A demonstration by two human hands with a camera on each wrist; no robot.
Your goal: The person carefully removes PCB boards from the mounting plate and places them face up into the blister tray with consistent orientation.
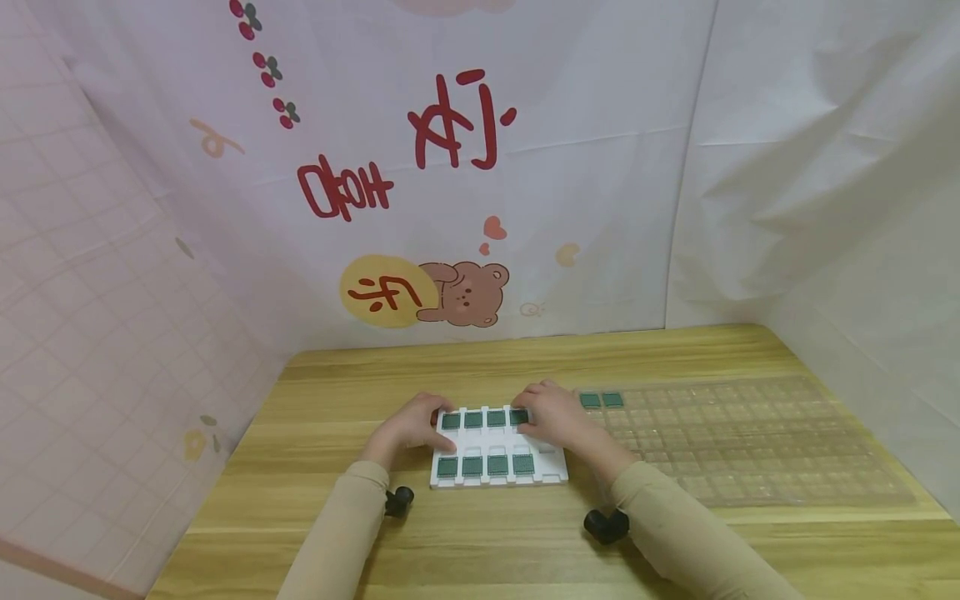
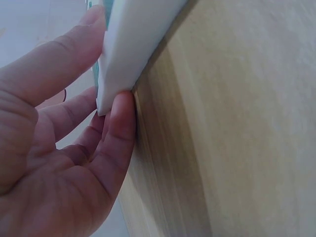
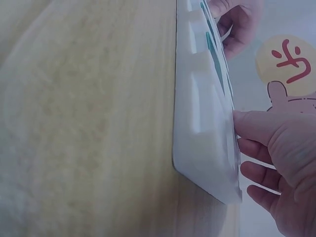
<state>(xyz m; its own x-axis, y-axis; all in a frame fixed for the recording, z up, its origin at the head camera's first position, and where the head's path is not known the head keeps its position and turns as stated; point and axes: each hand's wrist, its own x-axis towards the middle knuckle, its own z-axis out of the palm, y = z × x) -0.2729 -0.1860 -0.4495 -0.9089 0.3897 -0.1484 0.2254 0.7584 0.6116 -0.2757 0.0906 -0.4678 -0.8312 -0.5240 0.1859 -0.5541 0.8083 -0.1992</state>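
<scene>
At the left end of the white tray [image 1: 491, 439], the left grip [image 1: 414, 423] pinches the edge between thumb and fingers; at its far right corner, the right grip [image 1: 558, 415] pinches it too. Green chips [image 1: 497, 465] sit there in two rows. Beneath is the wooden bench [image 1: 465, 542]; rightward, a clear gridded tray [image 1: 712, 442] bears two similar squares [image 1: 591, 401].

There is room to pass over the worktop [image 1: 480, 542] before and behind the white tray [image 1: 492, 442], whose ends the left hand [image 1: 411, 425] and right hand [image 1: 557, 415] block, with a transparent tray [image 1: 750, 442] obstructing the right and a hanging sheet [image 1: 615, 208] the back.
</scene>
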